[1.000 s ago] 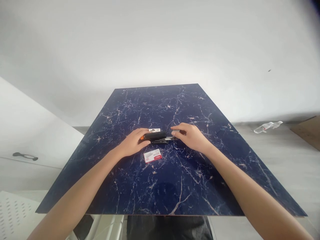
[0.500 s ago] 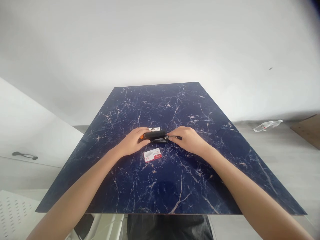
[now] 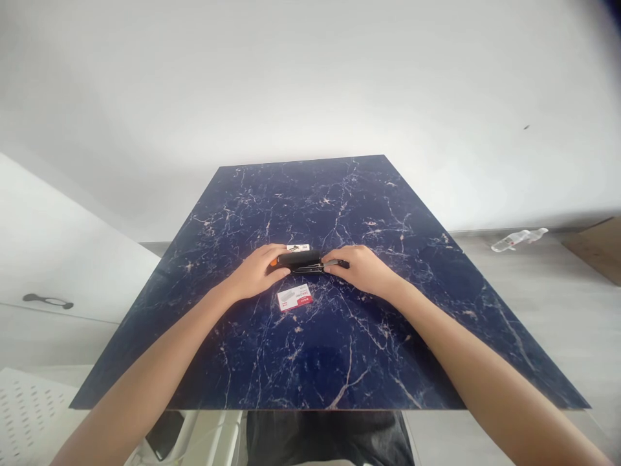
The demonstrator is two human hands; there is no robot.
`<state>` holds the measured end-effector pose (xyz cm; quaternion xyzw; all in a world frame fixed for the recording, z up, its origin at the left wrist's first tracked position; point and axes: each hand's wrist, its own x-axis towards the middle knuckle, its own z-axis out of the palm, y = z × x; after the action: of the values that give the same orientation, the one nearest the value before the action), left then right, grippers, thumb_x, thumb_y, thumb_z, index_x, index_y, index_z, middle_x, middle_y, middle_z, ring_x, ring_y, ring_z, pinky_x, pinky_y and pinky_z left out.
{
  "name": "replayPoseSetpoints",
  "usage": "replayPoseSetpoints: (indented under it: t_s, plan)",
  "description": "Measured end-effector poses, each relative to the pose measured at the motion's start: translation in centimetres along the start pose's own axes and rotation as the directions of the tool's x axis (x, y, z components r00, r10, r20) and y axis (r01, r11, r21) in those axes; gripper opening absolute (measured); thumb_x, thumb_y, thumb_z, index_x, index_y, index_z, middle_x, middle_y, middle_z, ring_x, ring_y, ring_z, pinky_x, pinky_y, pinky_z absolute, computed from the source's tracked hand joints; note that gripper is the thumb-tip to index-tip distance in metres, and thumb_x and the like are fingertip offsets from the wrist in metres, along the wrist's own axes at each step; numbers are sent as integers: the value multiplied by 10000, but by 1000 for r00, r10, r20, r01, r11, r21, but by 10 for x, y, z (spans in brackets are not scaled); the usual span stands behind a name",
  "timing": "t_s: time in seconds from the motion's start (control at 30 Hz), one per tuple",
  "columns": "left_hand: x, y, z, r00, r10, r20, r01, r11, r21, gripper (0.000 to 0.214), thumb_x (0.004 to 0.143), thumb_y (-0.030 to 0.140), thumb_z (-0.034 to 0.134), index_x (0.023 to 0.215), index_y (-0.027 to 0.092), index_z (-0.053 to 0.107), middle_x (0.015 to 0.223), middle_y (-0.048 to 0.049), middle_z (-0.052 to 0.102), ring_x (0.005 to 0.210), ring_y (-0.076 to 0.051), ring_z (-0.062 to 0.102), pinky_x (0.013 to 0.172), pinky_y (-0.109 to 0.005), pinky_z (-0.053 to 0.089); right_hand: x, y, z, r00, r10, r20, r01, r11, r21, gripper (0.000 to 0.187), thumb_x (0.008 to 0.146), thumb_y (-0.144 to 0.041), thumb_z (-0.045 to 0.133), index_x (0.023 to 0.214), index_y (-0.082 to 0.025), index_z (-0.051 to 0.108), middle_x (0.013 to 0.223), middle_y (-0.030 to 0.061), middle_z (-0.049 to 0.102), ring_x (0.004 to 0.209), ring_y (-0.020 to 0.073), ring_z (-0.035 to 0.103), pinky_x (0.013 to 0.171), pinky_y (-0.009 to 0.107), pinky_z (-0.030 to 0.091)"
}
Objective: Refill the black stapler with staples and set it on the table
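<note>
Midway between the left and right edges of the blue marbled table (image 3: 272,362), nearer its near edge than its far one, a black stapler (image 3: 301,259) lies lengthwise, roughly parallel to the near edge, with an orange bit (image 3: 274,262) showing at its left end. Left hand (image 3: 259,270) is wrapped on that end: thumb on the near side, fingers on the far side, firm by the look of it. Right hand (image 3: 363,266) is at the other end, thumb and forefinger pinched on a small grey piece (image 3: 334,262); whether that is loose or part of the stapler can't be made out, nor what its other fingers do. White-and-red box (image 3: 295,298) lies flat between stapler and near edge, not touching. White packet (image 3: 298,247) sits just past the stapler on the far-edge side, partly covered, so contact is unclear. Risks, as judged: table top looks slick, so if the left grip slackens, a push from the right could skid or swivel the stapler into the packet. Grey piece is thin — too hard a pinch or a crooked angle might bend it, jam it or flick it away. Right fingertips sit right at the stapler's end — a stray press from the left hand could nip them.
</note>
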<state>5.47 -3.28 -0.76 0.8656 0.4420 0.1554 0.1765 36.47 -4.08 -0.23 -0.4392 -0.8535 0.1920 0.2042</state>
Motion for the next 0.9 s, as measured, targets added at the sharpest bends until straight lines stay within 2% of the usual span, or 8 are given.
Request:
replayPoseSetpoints:
  t_s: [0.2,0.3,0.4,0.47,0.5,0.6,0.77,0.9]
  plan:
    - [0,0,0,1000,2,-3,-2,1000,4,496,1020,508,511,1448,258,533,1497,-119,549,1373,-326,520,1137,-544,449,-4,-8,-12,1000,-15,25,20,981,-193,457,948,-311,626,1397,-231,584,1217,101,711,1057,263,668,865,355,504]
    - [0,0,0,1000,-4,3,4,1000,-2,506,1018,517,507,1449,253,534,1498,-122,549,1370,-327,525,1127,-539,462,-8,-6,-31,993,111,30,-98,955,-281,334,934,-426,615,1178,-200,653,1098,96,728,918,251,672,734,331,474]
    - [1,1,-1,1000,-22,15,22,1000,-2,532,1014,535,507,1461,248,521,1516,-123,534,1384,-332,513,1130,-542,459,-10,-8,-38,942,290,170,-208,899,-385,303,897,-497,608,918,-201,668,833,68,721,690,227,637,596,315,393]
    - [1,1,-1,1000,-22,19,22,1000,1,527,1013,540,507,1457,256,523,1519,-116,532,1388,-334,505,1141,-551,441,-9,-16,-31,917,302,262,-181,898,-400,289,909,-463,565,835,-200,658,771,68,709,639,215,626,573,310,366]
    - [2,1,-1,1000,-21,19,21,1000,1,521,1013,542,508,1451,262,529,1516,-112,536,1384,-335,507,1141,-552,438,-9,-22,-25,928,262,263,-146,909,-391,282,927,-422,524,822,-195,654,783,75,713,645,210,631,579,310,365]
    - [2,2,-2,999,-37,19,38,999,-19,518,1012,556,505,1445,272,529,1507,-107,540,1360,-336,523,1126,-547,450,-6,-38,-6,965,165,203,-75,919,-388,259,935,-348,472,870,-181,659,849,88,728,690,212,650,600,312,371]
    - [4,1,0,1000,-1,-14,0,999,-41,495,1014,529,515,1431,262,526,1511,-123,484,1365,-333,496,1126,-534,441,1,-46,8,974,152,168,-64,896,-439,273,931,-321,458,914,-166,683,880,100,744,727,238,678,628,322,406]
    - [11,-4,0,999,33,-36,-35,999,-33,455,986,532,573,1336,241,594,1278,-120,544,1129,-284,589,969,-458,520,10,-52,16,982,118,150,-26,861,-508,330,942,-330,447,929,-130,710,901,150,751,800,281,704,701,350,456]
